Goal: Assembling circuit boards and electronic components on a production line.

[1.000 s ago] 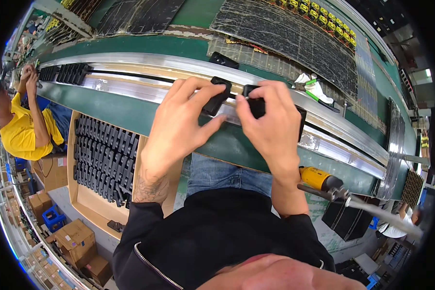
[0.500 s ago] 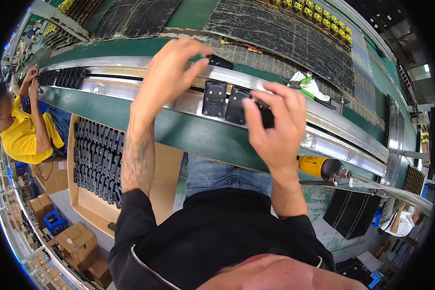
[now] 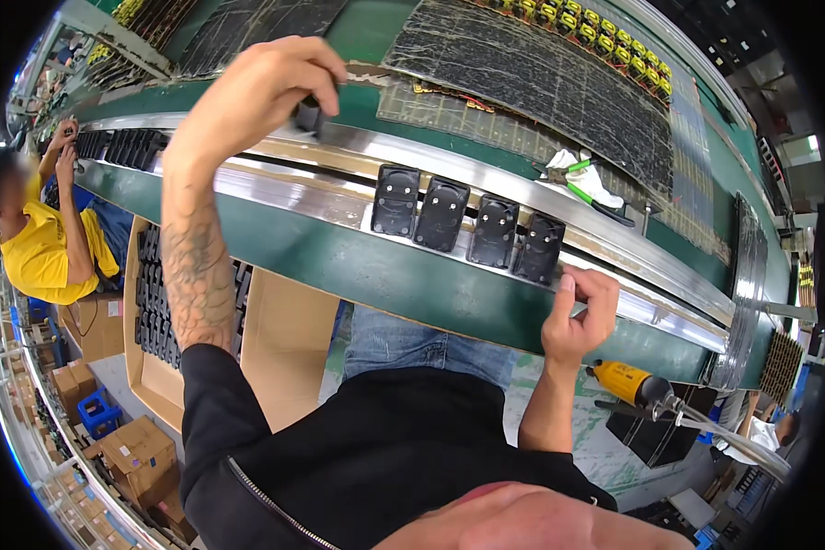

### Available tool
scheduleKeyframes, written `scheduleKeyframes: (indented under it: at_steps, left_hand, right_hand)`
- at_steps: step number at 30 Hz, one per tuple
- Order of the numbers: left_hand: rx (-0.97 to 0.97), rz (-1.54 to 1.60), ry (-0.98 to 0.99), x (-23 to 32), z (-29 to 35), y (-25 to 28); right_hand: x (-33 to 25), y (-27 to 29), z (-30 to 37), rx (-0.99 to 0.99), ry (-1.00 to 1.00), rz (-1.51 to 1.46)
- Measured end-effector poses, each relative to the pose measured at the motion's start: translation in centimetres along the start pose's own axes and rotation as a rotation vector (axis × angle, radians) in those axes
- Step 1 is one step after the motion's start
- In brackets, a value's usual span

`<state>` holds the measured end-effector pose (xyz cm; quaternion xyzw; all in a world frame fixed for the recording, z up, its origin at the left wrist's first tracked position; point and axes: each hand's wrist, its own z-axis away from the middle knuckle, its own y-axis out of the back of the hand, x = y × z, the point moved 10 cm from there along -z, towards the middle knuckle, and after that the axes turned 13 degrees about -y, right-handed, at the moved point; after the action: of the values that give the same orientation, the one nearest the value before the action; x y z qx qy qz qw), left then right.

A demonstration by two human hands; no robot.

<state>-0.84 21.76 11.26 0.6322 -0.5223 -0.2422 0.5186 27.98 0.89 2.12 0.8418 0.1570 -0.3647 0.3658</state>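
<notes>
A row of several black plastic blocks (image 3: 491,231), each with small bright screws in its upper part, sits across the metal rails (image 3: 339,194) in front of me. My left hand (image 3: 270,96) is raised over the far rail, to the left of the row. Its fingers are closed round a black plastic part (image 3: 310,117), mostly hidden by the hand. At the row's right end, my right hand (image 3: 582,316) has its fingers curled, thumb and forefinger beside the last block's lower corner. Whether they touch it I cannot tell; nothing shows in them.
Green-handled pliers (image 3: 588,188) lie on a white cloth beyond the rails. A yellow air screwdriver (image 3: 628,383) hangs at the near right edge. Below left stands a carton (image 3: 275,335) with black parts. A co-worker in yellow (image 3: 46,252) works at far left beside more black blocks (image 3: 133,148).
My left hand has moved left, and the black part that lay under it on the far rail is gone from there. My right hand has drawn back right and nearer, uncovering the row.
</notes>
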Motion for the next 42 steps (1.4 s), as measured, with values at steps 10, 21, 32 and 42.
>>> scheduleKeyframes:
  at_steps: [10,21,32,42]
  left_hand:
    - [0.074,0.299,0.111,2.2,3.7,-5.1]
    - [0.311,-0.04,0.177,8.7,4.5,-7.7]
    - [0.259,-0.252,-0.055,13.0,2.5,-11.0]
    - [0.275,-0.383,0.132,8.9,7.9,-9.1]
  right_hand:
    - [-0.5,-1.2,-0.2,-0.139,0.05,0.002]
    - [-5.6,-5.2,-0.6,-0.296,0.252,0.004]
    - [3.9,-1.7,-2.1,-0.408,-0.159,-0.606]
    - [7.3,-2.9,-2.9,-0.644,-0.226,-0.88]
